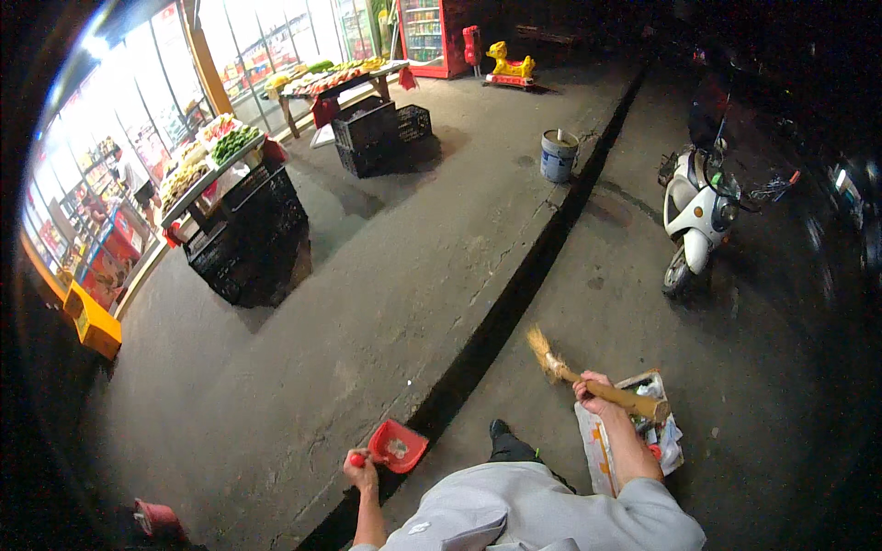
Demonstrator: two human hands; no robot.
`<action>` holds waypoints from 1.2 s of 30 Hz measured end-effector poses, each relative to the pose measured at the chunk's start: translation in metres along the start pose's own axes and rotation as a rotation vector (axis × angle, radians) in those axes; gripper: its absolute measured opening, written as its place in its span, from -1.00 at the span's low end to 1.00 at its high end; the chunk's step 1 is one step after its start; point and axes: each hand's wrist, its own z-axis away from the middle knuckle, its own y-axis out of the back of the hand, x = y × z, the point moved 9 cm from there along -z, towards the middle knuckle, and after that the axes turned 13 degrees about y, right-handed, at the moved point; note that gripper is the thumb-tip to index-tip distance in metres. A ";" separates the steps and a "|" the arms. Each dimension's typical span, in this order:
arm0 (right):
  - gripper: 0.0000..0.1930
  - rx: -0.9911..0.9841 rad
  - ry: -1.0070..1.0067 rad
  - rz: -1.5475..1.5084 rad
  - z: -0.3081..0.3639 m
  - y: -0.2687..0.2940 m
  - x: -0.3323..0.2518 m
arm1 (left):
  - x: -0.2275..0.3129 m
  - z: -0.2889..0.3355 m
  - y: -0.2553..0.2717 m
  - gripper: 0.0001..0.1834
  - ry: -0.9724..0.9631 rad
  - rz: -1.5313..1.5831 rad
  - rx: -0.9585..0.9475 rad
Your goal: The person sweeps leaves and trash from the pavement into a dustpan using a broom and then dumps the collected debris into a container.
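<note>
My left hand (361,470) is closed around the handle of a red dustpan (401,447), low over the dark step edge. Some pale debris seems to lie in its pan. My right hand (595,389) grips a short straw broom (548,355) by its thick tan handle. The bristles point up and to the left, away from my body. Below the broom and my right forearm stands an open cardboard box (599,450) with mixed rubbish in it, partly covered by my arm.
A dark step edge (514,321) runs diagonally across the concrete. A white scooter (698,211) stands at the right, a paint bucket (558,156) near the step. Produce stands (266,179), black crates (366,138), a yellow box (92,321) and a red bucket (161,522) are leftward.
</note>
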 end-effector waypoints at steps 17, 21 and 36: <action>-0.90 -0.013 -0.107 0.059 -0.192 0.023 -0.034 | 0.068 -0.086 -0.046 -0.80 -0.054 -0.025 0.348; -0.88 0.068 0.008 0.230 -0.192 -0.021 -0.034 | 0.082 -0.112 -0.080 -0.80 0.006 -0.089 0.384; -0.75 0.551 0.096 -0.288 -0.229 -0.224 -0.009 | 0.174 -0.340 -0.121 -0.84 0.250 -0.187 0.414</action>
